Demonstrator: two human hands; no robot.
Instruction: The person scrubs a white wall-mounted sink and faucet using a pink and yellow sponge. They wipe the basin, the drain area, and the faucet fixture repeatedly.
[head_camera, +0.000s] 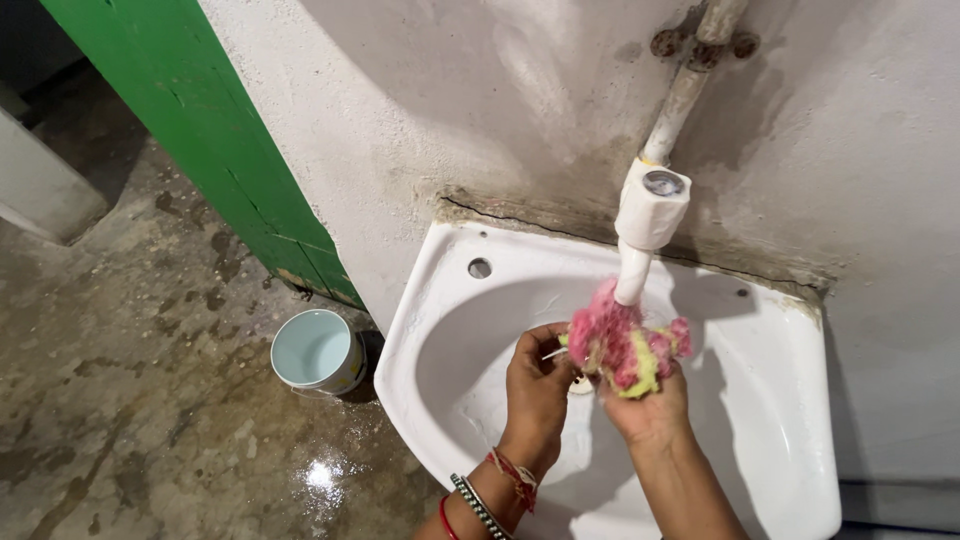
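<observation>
Both hands, left hand (537, 385) and right hand (648, 408), clamp pink scrubber (622, 343) lying crosswise under tap (648, 215)

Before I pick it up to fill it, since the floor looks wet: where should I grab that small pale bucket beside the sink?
Probably by the rim of the bucket, coming from above. It stands upright on the floor with its mouth open to the top and no handle visible. The near, left side is free; the sink and the green door crowd the other sides. Pinch the wall, thumb inside.
</observation>
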